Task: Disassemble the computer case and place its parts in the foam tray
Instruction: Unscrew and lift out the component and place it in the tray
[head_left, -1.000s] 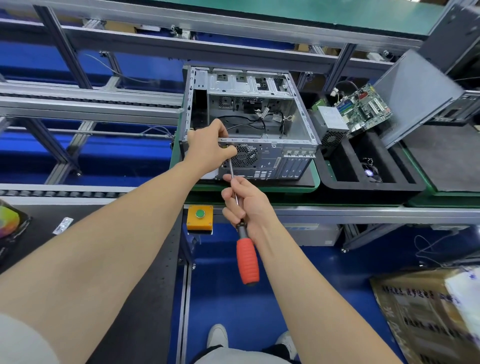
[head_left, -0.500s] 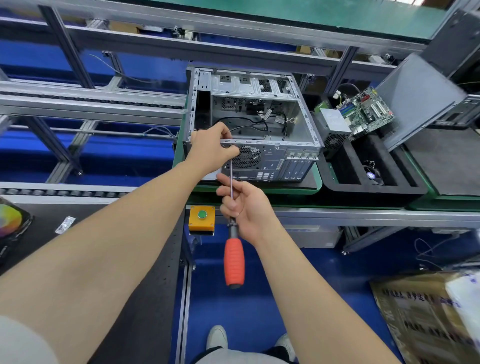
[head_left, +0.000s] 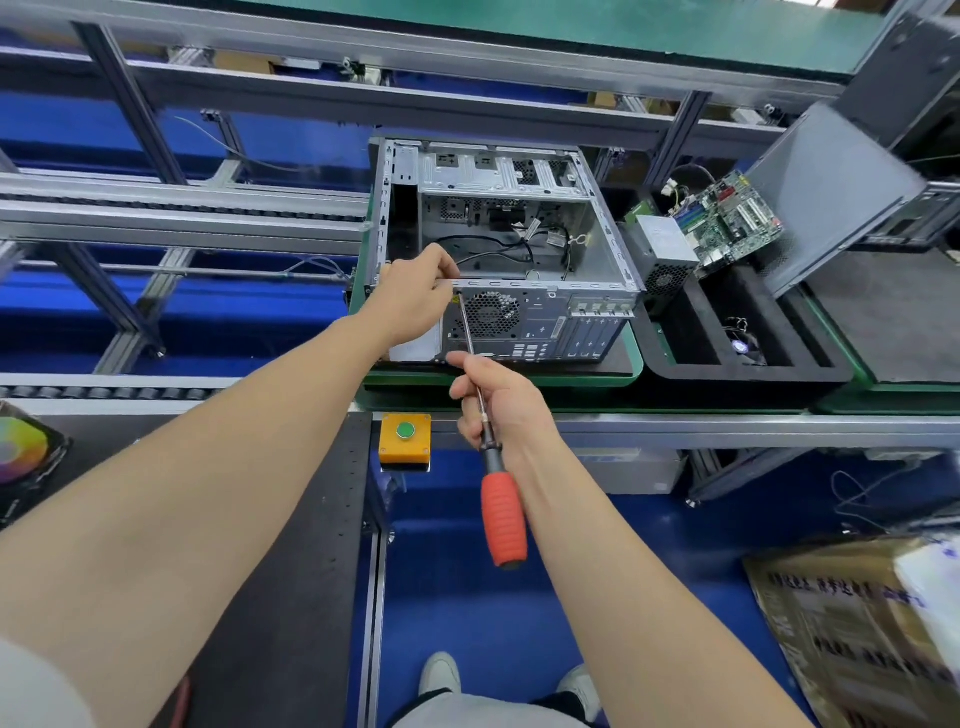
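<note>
Entry, head view. The computer case is lying open side up on a green-edged pallet, rear panel facing the person.

Change from half a second ago:
- The left hand is staying at the case's near-left top corner, fingers curled over the rear rail.
- The right hand is sitting slightly closer to the case, fingers wrapped round the metal shaft and black collar of the screwdriver, not round its red handle.
- The red handle is now hanging further right; the tip is resting higher on the rear panel, just beside the left hand's fingertips.

The hands are apart, joined only by the shaft.

The foam tray is sitting just right of the case. A power supply and a circuit board are leaning at its far end.

Writing:
- The small yellow sticker on the case by the tip is too small to read.
- The cardboard box, well to the near right of the case, is showing printed characters, blurred and unreadable.
</note>
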